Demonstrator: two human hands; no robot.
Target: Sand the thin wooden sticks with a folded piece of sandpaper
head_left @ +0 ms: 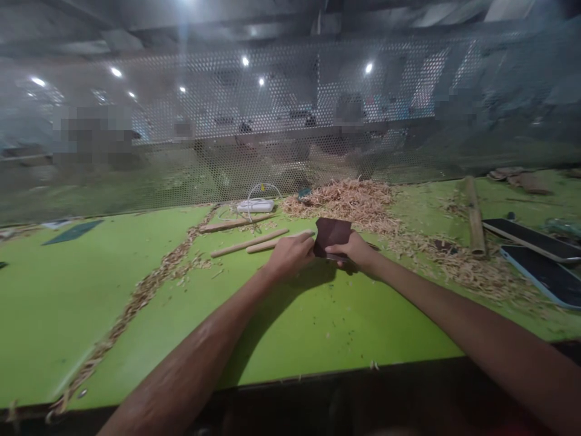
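My right hand [351, 251] grips a dark brown sheet [332, 235], with the thumb lying across its front. Just left of the sheet, my left hand [293, 253] is closed near the sheet's left edge; what its fingers hold, if anything, is hidden. Beyond my left hand lie two pale wooden sticks, one [249, 243] farther left and the other [263, 246] reaching behind the fingers. Both hands are above the green table [318, 327].
A heap of shavings [354, 203] lies at the back, beside a white power strip [255, 206] with a cable. Two phones, one dark [531, 238] and one blue-edged [542, 275], and a bamboo piece [474, 218] are at the right. A perforated screen [281, 121] stands behind.
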